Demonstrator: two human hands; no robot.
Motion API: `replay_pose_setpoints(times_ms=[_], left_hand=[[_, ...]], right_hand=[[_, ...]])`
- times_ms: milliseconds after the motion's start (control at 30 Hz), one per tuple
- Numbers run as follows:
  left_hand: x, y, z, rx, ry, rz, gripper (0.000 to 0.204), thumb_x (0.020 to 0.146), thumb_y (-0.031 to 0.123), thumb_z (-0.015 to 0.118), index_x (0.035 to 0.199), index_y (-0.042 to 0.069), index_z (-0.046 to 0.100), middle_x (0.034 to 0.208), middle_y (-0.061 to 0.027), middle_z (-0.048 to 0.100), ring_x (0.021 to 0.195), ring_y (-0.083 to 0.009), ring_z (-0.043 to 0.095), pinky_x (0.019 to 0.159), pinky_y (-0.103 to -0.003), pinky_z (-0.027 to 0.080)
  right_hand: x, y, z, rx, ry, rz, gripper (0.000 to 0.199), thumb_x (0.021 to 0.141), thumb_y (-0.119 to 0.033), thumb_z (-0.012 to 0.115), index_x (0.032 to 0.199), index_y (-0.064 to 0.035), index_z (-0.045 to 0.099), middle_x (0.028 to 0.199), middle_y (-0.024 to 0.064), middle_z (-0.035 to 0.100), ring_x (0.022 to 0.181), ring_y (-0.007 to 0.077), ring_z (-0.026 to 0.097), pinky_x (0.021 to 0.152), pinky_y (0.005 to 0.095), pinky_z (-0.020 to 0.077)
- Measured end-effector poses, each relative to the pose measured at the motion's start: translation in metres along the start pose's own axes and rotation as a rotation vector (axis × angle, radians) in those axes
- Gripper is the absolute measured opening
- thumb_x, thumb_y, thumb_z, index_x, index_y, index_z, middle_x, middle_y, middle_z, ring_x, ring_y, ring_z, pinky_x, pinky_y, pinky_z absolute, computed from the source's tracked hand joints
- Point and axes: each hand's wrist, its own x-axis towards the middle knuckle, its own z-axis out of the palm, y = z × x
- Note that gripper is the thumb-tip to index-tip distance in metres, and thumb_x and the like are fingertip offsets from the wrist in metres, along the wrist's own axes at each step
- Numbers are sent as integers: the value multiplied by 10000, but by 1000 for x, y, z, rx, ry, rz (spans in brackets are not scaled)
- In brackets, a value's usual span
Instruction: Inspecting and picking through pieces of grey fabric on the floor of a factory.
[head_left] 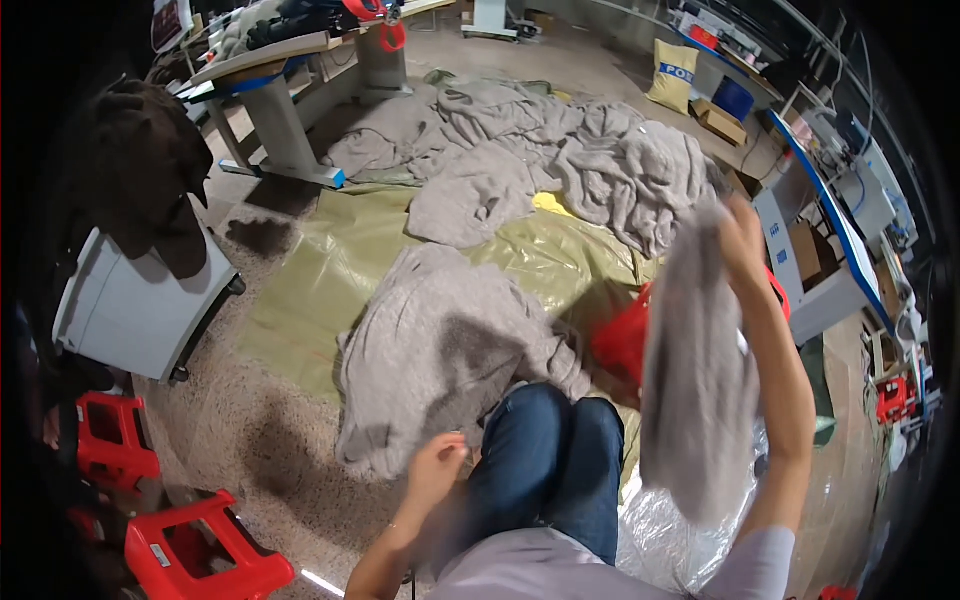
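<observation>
My right hand (738, 235) is raised at the right and grips a grey-beige knitted cloth piece (695, 400) by its top. The cloth hangs down long and is smeared by motion. My left hand (438, 468) is low, beside my left knee, with its fingers curled together; whether anything lies in them is too small to make out. Just ahead of it spreads a pile of similar grey-beige cloth (430, 320), reaching up to my knees. Behind the hanging piece a red plastic stool or tub (620, 340) shows in part.
More heaped cloth (500, 130) covers the far part of an olive plastic sheet (310, 270). Clear plastic wrap (660, 545) lies by my right leg. Red stools (200, 550) and a grey cabinet (130, 300) stand at the left, a blue-edged workbench (840, 240) at the right.
</observation>
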Motion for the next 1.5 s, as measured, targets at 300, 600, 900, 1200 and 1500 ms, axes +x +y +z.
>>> replay_pose_setpoints(times_ms=[300,600,900,1200,1500], left_hand=[[25,-78,-37,219,225,-278,210,846,155,673,997,8,676,813,-118,699,782,-173,678,730,-296,514],[107,-181,-64,1012,1089,-638,793,650,176,848,1324,24,460,1193,-318,574,1117,-389,568,942,-432,455],[88,-224,-97,763,289,-671,471,736,262,808,1083,-4,633,1058,-146,683,953,-313,656,848,-417,507],[76,80,-32,-1213,43,-289,325,912,182,609,1180,2,569,1128,-146,642,1068,-296,616,966,-467,472],[34,325,-51,-421,206,1078,179,937,93,593,1024,-54,647,987,-92,682,879,-125,620,805,-258,467]], right_hand=[[76,-151,221,291,-342,-243,431,840,-134,609,1235,13,517,1040,156,655,954,236,626,824,338,509],[-192,33,152,-67,-1093,-94,285,840,-119,661,1098,-1,633,1091,193,638,987,330,628,884,373,489],[-294,85,48,-89,-403,372,241,868,18,591,1108,20,609,1085,139,637,1050,259,603,952,345,439],[-317,-70,182,160,-668,-202,769,744,-172,764,1387,10,383,1341,211,477,1262,390,437,1081,450,312],[-180,-165,43,1074,-488,3,287,864,-47,613,1147,-12,588,1030,9,628,914,73,579,785,237,479]])
